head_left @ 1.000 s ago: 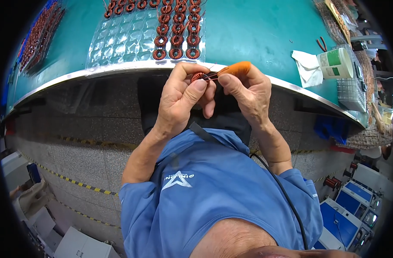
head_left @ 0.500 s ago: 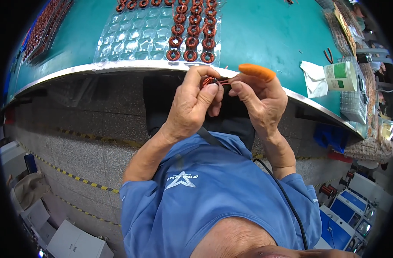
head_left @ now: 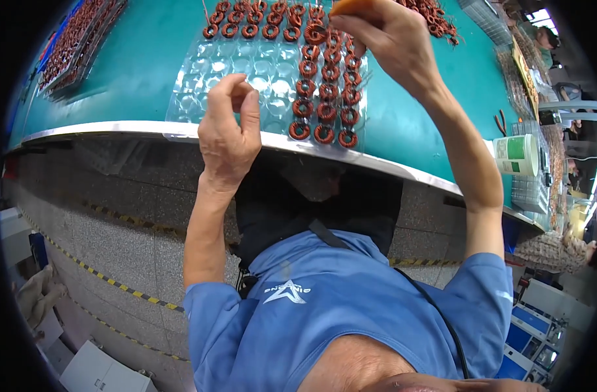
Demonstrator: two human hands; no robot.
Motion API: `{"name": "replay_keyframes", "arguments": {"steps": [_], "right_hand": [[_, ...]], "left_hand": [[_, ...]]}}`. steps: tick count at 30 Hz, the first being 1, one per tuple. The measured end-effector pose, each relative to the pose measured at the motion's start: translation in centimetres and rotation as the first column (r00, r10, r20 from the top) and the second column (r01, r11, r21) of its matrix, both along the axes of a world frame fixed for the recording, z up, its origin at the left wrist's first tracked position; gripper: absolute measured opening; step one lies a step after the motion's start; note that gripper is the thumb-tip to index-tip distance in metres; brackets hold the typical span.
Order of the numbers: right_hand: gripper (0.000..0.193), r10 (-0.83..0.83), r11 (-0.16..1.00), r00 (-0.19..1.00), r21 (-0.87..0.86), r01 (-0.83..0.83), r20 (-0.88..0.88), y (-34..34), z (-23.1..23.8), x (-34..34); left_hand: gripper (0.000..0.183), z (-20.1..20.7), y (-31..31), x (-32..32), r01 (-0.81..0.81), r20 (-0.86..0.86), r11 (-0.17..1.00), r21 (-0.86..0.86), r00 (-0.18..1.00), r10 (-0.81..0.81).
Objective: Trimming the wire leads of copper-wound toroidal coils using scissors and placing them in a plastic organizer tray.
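At the far side of a clear plastic tray (head_left: 200, 72), my right hand (head_left: 396, 49) reaches out with an orange finger cot (head_left: 354, 6) on its index finger. A copper-wound ring coil (head_left: 316, 34) hangs at its fingertips, seemingly pinched by its wire leads, over the tray's coil rows. My left hand (head_left: 230, 134) is raised above the tray's near edge, thumb and index finger curved and apart, with nothing between them. Similar coils (head_left: 326, 112) fill three columns on the tray's right and a band along its far side; the cells at left hold none.
A heap of coils (head_left: 435, 19) lies at the far right of the green table (head_left: 403, 137). Stacked trays of coils (head_left: 83, 42) stand at the far left. Pliers (head_left: 501, 122) and a white-and-green cup (head_left: 515, 155) are at the right. A pale metal edge (head_left: 102, 127) borders the table.
The coil has left my left hand and moved forward over the tray with my right hand. My left hand has drawn away leftward and loosened. The view has shifted, showing more of the table.
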State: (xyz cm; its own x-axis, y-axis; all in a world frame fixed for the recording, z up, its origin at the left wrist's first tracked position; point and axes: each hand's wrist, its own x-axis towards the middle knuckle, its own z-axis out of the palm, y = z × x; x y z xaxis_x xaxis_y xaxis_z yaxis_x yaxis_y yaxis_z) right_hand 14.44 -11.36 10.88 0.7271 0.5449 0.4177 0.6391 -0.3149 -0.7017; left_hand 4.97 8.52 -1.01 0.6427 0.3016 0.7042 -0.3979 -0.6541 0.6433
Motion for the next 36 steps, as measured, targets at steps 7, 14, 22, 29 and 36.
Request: {"name": "replay_keyframes", "arguments": {"steps": [7, 14, 22, 29, 36], "right_hand": [[0.01, 0.419, 0.908, 0.904, -0.021, -0.419, 0.08, 7.0, -1.9, 10.2], [0.017, 0.198, 0.9, 0.972, -0.37, -0.23, -0.124, 6.2, -3.5, 12.8], [0.026, -0.325, 0.844, 0.92, -0.372, 0.387, 0.22, -9.3, -2.6, 24.2], [0.053, -0.404, 0.705, 0.877, -0.522, 0.481, 0.261, -10.0, -8.8, 25.3], [0.025, -0.131, 0.696, 0.725, -0.459, 0.553, 0.676, -9.4, -11.0, 25.8]], "left_hand": [[0.014, -0.7, 0.5, 0.9, -0.081, -0.015, 0.984, 0.156, 0.996, 0.084], [0.015, -1.0, 0.3, 1.5, -0.074, 0.094, 0.985, 0.153, 0.994, 0.06], [0.015, -0.8, -0.2, 1.5, -0.103, 0.138, 0.953, 0.284, 0.988, 0.066], [0.014, -1.0, -0.2, 1.2, -0.13, 0.081, 0.936, 0.327, 0.991, 0.109], [0.012, -0.9, -0.5, 1.1, -0.14, 0.009, 0.936, 0.324, 0.989, 0.145]]}}
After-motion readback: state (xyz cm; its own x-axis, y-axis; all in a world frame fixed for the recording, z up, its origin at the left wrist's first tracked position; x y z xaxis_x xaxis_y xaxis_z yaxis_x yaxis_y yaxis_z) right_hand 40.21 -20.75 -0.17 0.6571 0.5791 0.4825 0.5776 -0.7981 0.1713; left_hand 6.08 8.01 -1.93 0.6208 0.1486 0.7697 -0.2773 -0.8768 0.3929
